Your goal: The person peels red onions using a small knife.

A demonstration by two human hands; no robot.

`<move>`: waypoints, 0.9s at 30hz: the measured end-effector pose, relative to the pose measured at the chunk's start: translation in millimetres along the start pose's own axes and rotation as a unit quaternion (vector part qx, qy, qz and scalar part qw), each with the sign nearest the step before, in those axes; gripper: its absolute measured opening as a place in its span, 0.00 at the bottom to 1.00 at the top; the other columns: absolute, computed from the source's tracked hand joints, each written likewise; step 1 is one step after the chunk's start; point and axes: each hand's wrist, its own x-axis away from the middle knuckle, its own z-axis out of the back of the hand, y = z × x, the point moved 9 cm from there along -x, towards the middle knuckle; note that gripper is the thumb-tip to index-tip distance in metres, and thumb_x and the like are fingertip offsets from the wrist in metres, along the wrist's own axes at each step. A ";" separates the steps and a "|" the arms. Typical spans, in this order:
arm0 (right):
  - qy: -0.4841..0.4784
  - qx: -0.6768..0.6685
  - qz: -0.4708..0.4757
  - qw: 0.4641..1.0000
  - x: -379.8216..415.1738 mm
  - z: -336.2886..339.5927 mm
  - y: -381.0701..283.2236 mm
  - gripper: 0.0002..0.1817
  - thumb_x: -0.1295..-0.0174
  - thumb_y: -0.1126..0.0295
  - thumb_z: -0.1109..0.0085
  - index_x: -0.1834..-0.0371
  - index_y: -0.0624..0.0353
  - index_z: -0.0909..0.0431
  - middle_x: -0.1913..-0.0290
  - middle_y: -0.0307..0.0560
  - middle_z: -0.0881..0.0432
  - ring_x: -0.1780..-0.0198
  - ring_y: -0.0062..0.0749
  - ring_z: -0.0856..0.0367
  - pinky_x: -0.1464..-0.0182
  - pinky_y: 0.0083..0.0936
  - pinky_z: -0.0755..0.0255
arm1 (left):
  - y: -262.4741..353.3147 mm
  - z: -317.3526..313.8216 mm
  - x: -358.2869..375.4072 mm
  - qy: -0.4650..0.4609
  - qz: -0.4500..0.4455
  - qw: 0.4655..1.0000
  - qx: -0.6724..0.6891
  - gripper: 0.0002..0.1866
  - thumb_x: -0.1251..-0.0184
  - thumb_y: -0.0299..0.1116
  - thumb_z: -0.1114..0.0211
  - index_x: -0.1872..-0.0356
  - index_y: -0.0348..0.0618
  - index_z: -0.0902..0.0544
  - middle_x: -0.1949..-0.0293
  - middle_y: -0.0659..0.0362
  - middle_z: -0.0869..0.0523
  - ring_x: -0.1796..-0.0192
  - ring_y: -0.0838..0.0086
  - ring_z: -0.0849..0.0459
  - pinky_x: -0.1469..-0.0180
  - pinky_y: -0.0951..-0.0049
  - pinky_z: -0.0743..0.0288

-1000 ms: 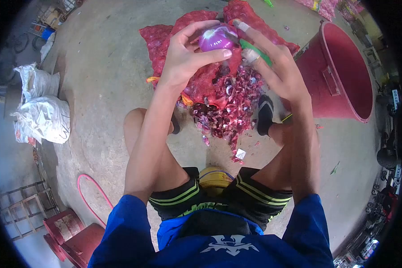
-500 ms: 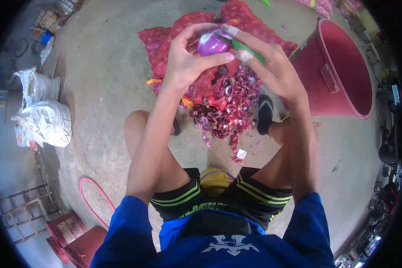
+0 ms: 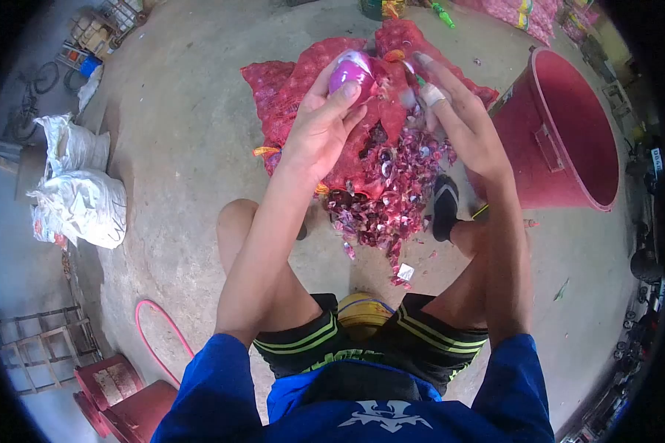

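Observation:
A peeled, shiny purple onion (image 3: 353, 70) is gripped in my left hand (image 3: 319, 122), thumb along its near side. To its right, my right hand (image 3: 462, 118) holds a small green-handled knife (image 3: 420, 79), mostly hidden by the fingers and blurred. White tape wraps at least one finger of that hand. Below both hands, a heap of dry onion skins (image 3: 388, 199) spreads over the floor between my feet. Red mesh sacks full of onions (image 3: 273, 100) lie just beyond the heap.
A large red tub (image 3: 521, 140) leans toward me on the right. White sacks (image 3: 85, 203) stand at the left, with a pink hose (image 3: 159, 314) and red containers (image 3: 118, 387) nearer me. I sit on a yellow seat (image 3: 364, 314). More onion sacks (image 3: 513, 13) lie at the back right.
The knife hand has drawn away from the onion to the right, and the gap between the hands has widened. The left hand still grips the onion. The view has shifted slightly.

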 end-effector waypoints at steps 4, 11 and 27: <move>0.006 -0.036 0.022 0.999 2.1 -10.3 -30.4 0.32 0.17 0.66 0.44 0.12 0.57 0.33 0.72 0.44 0.21 0.67 0.26 0.22 0.58 0.30 0.25 | -2.3 -2.5 -0.9 0.035 -0.022 0.999 0.027 0.32 0.23 0.33 0.22 0.22 0.55 0.23 0.37 0.68 0.12 0.34 0.78 0.14 0.30 0.65 0.17; -0.036 -0.027 0.035 0.998 7.6 -37.8 -37.4 0.35 0.18 0.65 0.41 0.11 0.55 0.37 0.50 0.65 0.09 0.52 0.55 0.08 0.46 0.43 0.18 | -17.4 -3.6 -5.7 -0.011 0.004 0.993 0.114 0.28 0.23 0.36 0.21 0.26 0.53 0.22 0.37 0.66 0.12 0.34 0.75 0.13 0.28 0.64 0.17; -0.006 0.120 0.120 0.985 14.1 -24.7 -66.4 0.35 0.19 0.64 0.41 0.11 0.49 0.37 0.50 0.66 0.09 0.55 0.69 0.10 0.53 0.51 0.17 | 29.7 -32.9 9.6 0.009 -0.213 0.972 -0.096 0.35 0.41 0.23 0.12 0.34 0.38 0.21 0.39 0.53 0.10 0.41 0.71 0.09 0.36 0.67 0.11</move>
